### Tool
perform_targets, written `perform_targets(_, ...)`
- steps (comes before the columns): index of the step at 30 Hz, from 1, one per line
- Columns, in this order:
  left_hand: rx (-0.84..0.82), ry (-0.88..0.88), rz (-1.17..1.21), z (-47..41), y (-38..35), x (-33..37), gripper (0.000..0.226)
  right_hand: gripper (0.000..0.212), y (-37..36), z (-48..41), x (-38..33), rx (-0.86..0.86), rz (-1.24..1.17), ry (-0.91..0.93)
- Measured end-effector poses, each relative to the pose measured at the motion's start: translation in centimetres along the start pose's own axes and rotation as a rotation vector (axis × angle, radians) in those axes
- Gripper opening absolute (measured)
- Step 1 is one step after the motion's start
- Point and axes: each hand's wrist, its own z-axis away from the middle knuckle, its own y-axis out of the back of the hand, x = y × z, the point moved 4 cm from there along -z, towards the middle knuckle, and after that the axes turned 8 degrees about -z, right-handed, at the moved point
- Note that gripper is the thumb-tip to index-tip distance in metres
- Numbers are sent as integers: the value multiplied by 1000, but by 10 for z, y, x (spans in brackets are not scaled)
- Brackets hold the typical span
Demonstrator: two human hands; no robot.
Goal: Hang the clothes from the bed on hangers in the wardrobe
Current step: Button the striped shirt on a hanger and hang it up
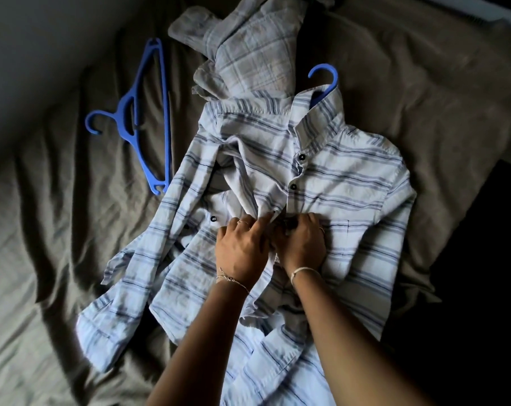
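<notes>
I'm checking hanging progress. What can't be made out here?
Head view:
- Hanger in the striped shirt: only its hook shows; cloth covers the rest.
- Shirt front under left hand and right hand: hidden by them.
- Plaid shirt: top cut by the upper edge.
- Wardrobe: out of frame.

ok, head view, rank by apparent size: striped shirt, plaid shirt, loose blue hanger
1. striped shirt
2. plaid shirt, farther off and partly covered
3. loose blue hanger: similar length to the plaid shirt, far less area

Striped shirt [336, 183] soft woven cloth; hanger [148, 118] smooth blue plastic; bedsheet [57, 230] matt.
</notes>
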Motion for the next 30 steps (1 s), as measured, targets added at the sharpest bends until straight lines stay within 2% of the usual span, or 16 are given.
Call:
perform_targets(3, -103, 44, 3, 1, -2, 4, 34, 15, 12, -2, -2, 49, -180, -69)
perform_targets(5, -275, 106, -2, 2, -6, 7, 33, 10, 16, 0, 2, 53, -307, -121)
perform_targets(8, -379, 196, -21, -1, -9, 8, 33, 11, 17, 10, 7, 41, -442, -163)
perform_targets(10, -410, 229, -77, -4, -10, 9, 44, 18, 17, 16, 9, 51, -504, -221)
perform_targets(12, -382, 223, -51, -6, -11, 12, 45, 28, 15, 18, 11, 53, -572, -290)
perform_targets(16, -95, 94, 286, -8, -10, 22, 12, 27, 9, 13, 15, 47, -699, -333)
perform_targets(18, -49, 45, 342, -12, -19, 25, 24, 19, 10, 10, 13, 32, -695, -304)
perform_targets(20, -71, 74, 383, -16, -25, 25, 30, 14, 11, 7, 13, 8, -666, -270)
perform_targets(25, -235, 325, 432, -19, -40, 11, 20, 11, 2, 5, 23, 2, -476, -248)
perform_targets(30, -323, 379, 481, -20, -43, 4, 16, 17, -2, 8, 24, -41, -382, -226)
